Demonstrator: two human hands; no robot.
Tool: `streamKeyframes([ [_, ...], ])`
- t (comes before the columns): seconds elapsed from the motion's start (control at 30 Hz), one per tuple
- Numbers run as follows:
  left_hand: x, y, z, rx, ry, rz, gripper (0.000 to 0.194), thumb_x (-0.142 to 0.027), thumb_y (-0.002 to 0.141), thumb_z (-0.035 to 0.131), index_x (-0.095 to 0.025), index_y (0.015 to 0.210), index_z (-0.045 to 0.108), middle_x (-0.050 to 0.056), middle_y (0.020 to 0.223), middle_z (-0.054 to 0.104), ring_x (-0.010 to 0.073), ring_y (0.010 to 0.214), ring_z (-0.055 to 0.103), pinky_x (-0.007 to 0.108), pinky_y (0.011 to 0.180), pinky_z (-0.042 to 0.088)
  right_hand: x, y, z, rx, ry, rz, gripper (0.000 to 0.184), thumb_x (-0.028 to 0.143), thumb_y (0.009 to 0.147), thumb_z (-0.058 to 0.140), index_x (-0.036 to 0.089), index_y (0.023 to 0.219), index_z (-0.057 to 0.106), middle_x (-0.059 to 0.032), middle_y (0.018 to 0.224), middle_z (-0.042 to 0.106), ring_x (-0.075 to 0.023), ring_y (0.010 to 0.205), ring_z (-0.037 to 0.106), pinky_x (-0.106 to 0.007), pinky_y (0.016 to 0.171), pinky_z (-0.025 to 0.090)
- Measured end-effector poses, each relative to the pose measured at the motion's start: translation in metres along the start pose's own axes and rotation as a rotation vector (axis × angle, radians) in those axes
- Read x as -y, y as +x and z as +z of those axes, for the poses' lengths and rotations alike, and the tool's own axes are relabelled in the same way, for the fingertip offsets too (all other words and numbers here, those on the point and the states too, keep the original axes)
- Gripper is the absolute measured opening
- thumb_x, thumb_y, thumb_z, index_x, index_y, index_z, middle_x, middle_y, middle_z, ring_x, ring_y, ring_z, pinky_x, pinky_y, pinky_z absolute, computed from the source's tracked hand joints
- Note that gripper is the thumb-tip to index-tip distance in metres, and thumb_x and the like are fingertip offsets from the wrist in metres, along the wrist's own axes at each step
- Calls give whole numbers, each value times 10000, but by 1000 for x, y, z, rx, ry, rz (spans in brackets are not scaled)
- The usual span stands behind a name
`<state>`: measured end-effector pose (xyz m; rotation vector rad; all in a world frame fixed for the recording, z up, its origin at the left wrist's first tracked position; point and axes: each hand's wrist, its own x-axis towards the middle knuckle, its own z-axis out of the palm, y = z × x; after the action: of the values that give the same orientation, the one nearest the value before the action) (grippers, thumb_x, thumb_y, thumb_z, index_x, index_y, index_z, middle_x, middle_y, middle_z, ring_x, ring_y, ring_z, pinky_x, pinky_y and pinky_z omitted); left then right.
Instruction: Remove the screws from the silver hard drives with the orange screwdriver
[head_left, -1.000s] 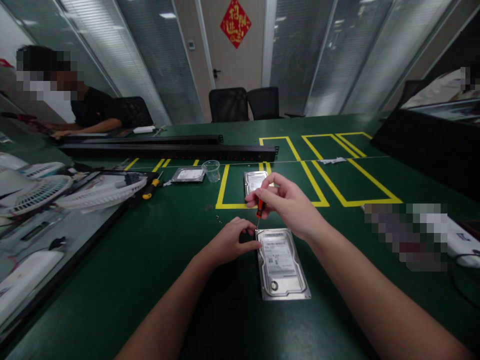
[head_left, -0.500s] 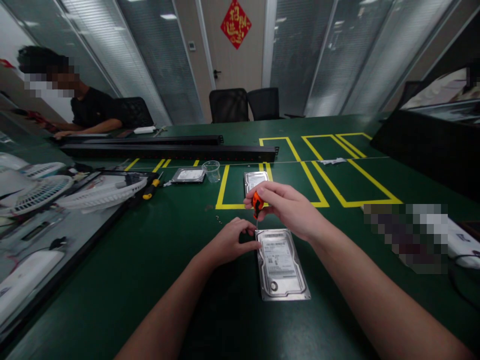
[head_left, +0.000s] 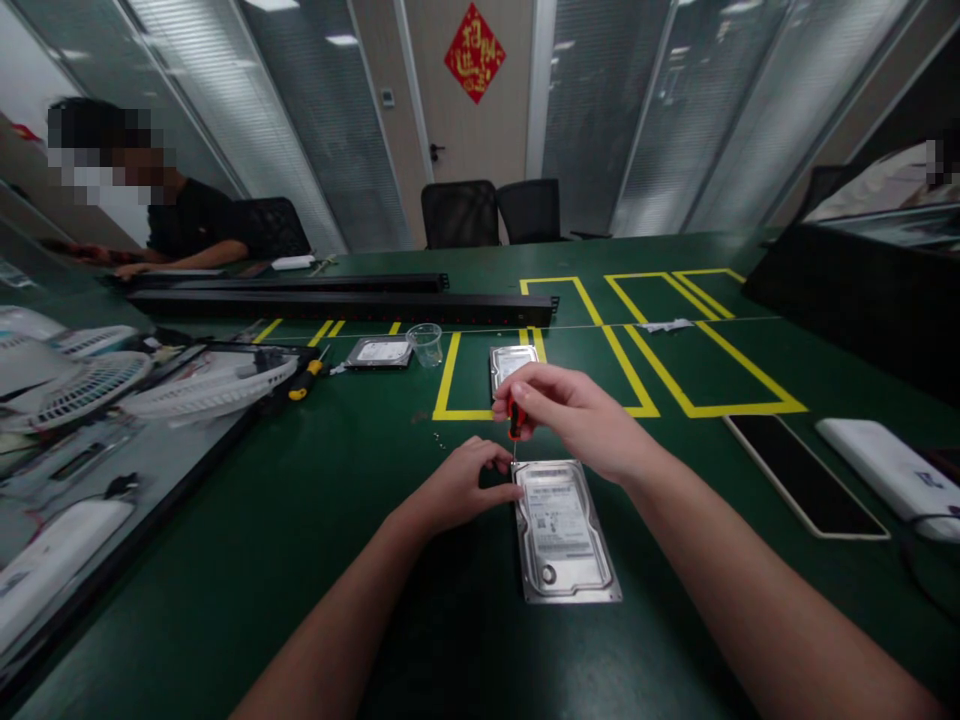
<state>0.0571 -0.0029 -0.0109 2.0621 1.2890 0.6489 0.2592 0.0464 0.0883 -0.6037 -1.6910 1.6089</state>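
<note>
Big green table [head_left: 247, 520] out in front, and two long black bars [head_left: 345, 307] lie across its far left part, near a seated person [head_left: 199, 220]. Over on the left, a dark-rimmed panel [head_left: 172, 450] carries white fan guards [head_left: 214, 388] and loose parts; on the right, a phone [head_left: 814, 480] lies flat beside a white case [head_left: 892, 475]. Now to the middle of it: the near drive [head_left: 559, 530] lies flat on the table between the forearms, label up, its metal cover on and no insides showing. A second drive [head_left: 511, 358] sits in a yellow tape outline [head_left: 447, 380], partly behind the right hand [head_left: 562, 410], and a third [head_left: 379, 351] lies farther left, beside a clear cup [head_left: 426, 347]. The left hand [head_left: 469, 475] is at the near drive's far left corner, fingers bent, thumb apart from them and at the drive's edge. The right hand is closed in a pinch around a red-and-black screwdriver [head_left: 514, 420], held upright, its tip down at that same corner. The two hands are close but apart. Smallest of all, a few tiny bits [head_left: 439, 440], screws by the look of them, lie loose beyond the left hand. So the cover is on and the tip is at one corner; whether a screw sits there, or in the other corners, I cannot tell.
</note>
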Motion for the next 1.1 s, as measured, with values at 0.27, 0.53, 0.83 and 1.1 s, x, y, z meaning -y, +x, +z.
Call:
streamKeyframes([
  [0.27,-2,-1,0,5,-6,-12,301,-372,889,841,-198,1098,713,47,1040,705,239,992,636,353,856,503,-1,-1,-4,37,69,57,244,412,1023,620,205,1042,748,-65,1027,737,-174,933,684,-291,738,550],
  [0.53,-1,0,0,2,15,-12,315,-398,893,833,-193,1098,709,57,1061,710,248,999,645,359,856,509,0,-1,12,-114,64,36,247,361,913,779,220,909,577,-51,939,778,-162,806,704,-287,652,546],
  [0.83,0,-1,0,2,12,-6,305,-390,905,822,-198,1115,711,58,1060,716,243,994,640,366,863,511,-4,0,2,7,-27,8,301,456,1054,548,220,1079,734,-56,1002,697,-163,868,641,-286,685,521],
  [1.1,0,-1,1,-5,-3,1,295,-371,895,840,-195,1094,711,44,1042,700,240,1002,636,348,857,501,1,-1,3,-55,-57,19,182,380,949,729,201,965,702,-64,1025,758,-155,814,668,-304,711,536],
])
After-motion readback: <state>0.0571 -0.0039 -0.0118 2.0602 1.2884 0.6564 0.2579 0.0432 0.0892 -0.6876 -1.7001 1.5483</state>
